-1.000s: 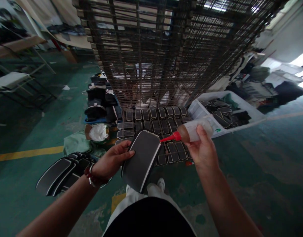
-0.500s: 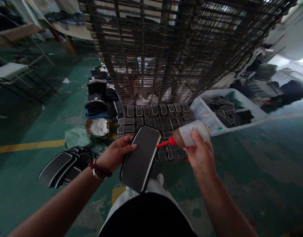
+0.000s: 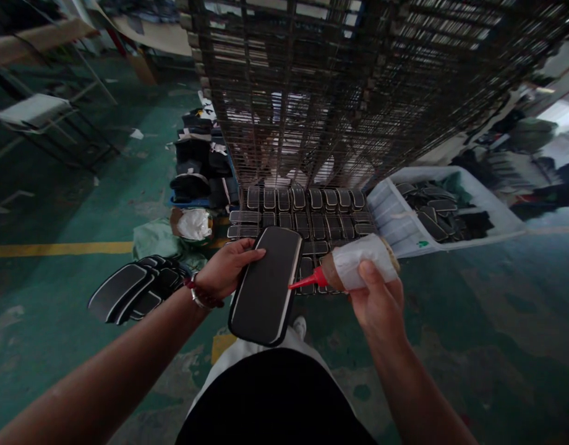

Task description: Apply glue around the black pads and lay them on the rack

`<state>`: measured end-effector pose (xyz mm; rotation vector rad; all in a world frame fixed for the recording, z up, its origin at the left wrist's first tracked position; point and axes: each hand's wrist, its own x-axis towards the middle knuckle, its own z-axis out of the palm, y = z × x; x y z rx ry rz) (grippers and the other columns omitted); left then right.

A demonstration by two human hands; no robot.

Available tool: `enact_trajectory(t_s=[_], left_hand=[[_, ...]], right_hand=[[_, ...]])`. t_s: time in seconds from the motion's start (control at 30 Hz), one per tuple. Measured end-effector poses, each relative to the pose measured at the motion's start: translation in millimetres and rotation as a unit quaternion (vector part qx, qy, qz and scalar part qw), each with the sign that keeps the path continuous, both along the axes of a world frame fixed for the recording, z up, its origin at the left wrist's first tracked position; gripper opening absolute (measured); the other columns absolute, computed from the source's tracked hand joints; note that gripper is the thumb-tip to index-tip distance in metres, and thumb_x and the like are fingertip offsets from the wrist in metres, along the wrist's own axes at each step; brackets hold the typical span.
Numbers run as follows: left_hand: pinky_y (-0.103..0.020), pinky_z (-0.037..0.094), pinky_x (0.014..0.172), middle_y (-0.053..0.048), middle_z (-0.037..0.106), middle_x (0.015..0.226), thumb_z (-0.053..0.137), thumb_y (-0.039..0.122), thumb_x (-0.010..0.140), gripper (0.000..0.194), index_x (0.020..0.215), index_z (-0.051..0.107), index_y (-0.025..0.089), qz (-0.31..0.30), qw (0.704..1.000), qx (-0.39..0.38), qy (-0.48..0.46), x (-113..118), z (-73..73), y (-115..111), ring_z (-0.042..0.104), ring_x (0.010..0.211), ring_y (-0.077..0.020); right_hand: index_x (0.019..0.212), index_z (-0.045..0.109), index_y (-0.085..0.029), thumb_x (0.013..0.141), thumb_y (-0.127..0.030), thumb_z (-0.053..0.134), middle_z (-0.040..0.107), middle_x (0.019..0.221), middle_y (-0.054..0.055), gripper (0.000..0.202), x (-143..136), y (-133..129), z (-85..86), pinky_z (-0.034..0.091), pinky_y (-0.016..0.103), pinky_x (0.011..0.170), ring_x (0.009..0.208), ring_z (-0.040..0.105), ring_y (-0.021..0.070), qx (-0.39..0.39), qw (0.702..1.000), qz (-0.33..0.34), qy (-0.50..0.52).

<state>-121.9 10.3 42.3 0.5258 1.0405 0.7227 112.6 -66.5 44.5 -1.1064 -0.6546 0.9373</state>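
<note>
Left grip [image 3: 225, 269]: pinched on edge of dark panel [image 3: 265, 287], thumb on top.
Right grip [image 3: 378, 303]: curled around bottle [image 3: 359, 262].
Dark panel: between the two grips.
Red nozzle [image 3: 311, 280]: left of right grip, tip at panel's pale edge.

A factory workshop or production floor, with worn green-painted flooring [image 3: 451, 352] crossed by a yellow line [image 3: 62, 250]. Tall dark wire racking [image 3: 303, 117] fills the middle, with rows of matching dark, pale-edged panels [image 3: 301, 225] at its foot. To the right stands a white plastic bin [image 3: 407, 246] of similar pieces; to the left, a floor pile [image 3: 120, 285] of more, and farther back a brown tabletop [image 3: 43, 42].
</note>
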Motion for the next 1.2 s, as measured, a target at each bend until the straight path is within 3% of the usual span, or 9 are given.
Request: enact_trajectory(t_s=[0.27,0.53,0.93,1.2], left_hand=[[-0.029,0.060,0.053,-0.012,0.075,0.075,0.062,0.000,0.083,0.012,0.085,0.069,0.010,0.050,0.999,-0.009,0.003,-2,-2.4,7,0.070,0.056,-0.0191],[-0.028,0.060,0.054,-0.008,0.073,0.068,0.059,-0.001,0.084,0.015,0.078,0.068,0.010,0.129,0.991,-0.019,-0.006,-4,-5.5,18,0.068,0.053,-0.0172],[-0.028,0.061,0.053,-0.008,0.072,0.064,0.047,0.005,0.095,0.023,0.103,0.068,0.005,0.211,0.967,-0.137,-0.046,-8,-12.2,22,0.070,0.052,-0.0187],[-0.031,0.064,0.069,-0.006,0.072,0.065,0.043,0.003,0.096,0.027,0.112,0.065,0.004,0.308,0.932,-0.172,-0.082,-2,-29.4,14,0.071,0.055,-0.0177]], right_hand=[[0.104,0.070,-0.025,0.076,-0.033,0.081,0.073,0.099,0.004,0.031,-4,-10,-11.0,0.060,0.040,0.082,0.088,0.070,0.0235,0.017,0.999,0.034,-0.010],[0.117,0.067,-0.027,0.074,-0.032,0.082,0.074,0.096,0.005,0.046,-7,-15,-13.3,0.061,0.047,0.084,0.092,0.072,0.0279,0.018,0.999,0.045,0.010],[0.112,0.069,-0.026,0.076,-0.035,0.079,0.075,0.102,0.006,0.038,0,-4,-16.7,0.060,0.041,0.086,0.095,0.072,0.0250,0.026,0.999,-0.034,0.012],[0.110,0.070,-0.027,0.077,-0.036,0.078,0.075,0.104,0.002,0.035,-2,3,-28.7,0.058,0.036,0.090,0.097,0.072,0.0217,0.028,0.995,-0.084,0.055]])
